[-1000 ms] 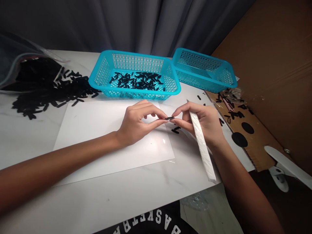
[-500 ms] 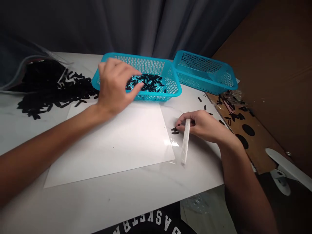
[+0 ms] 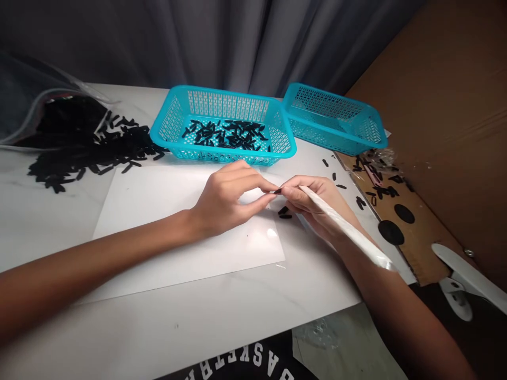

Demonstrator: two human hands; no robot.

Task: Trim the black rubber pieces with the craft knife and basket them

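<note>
Over the white sheet (image 3: pixel 158 200), my left hand (image 3: pixel 233 198) is closed, thumb and forefinger pinching the tip of a small dark piece (image 3: pixel 278 191). My right hand (image 3: pixel 317 203) meets it there, its thumb and forefinger closed on the other end of the same piece. A long, thin white strip (image 3: pixel 348 229) lies in the right hand too, slanting back over the wrist. Just below the fingers, a few small black oblong pieces (image 3: pixel 284 212) lie on the table. Whatever the curled right fingers cover is hidden.
Behind the hands stands a blue basket (image 3: pixel 222 154) with many black pieces inside; a second blue basket (image 3: pixel 336 138) adjoins it. A black heap (image 3: pixel 99 148) spills from a clear bag (image 3: pixel 24 121) at left. Cardboard (image 3: pixel 420 248) with black discs (image 3: pixel 391 232) lies at right.
My left hand has come down from the blue basket to meet my right fingers. The right hand has lifted a dark piece and turned, swinging the white strip back over the wrist.
</note>
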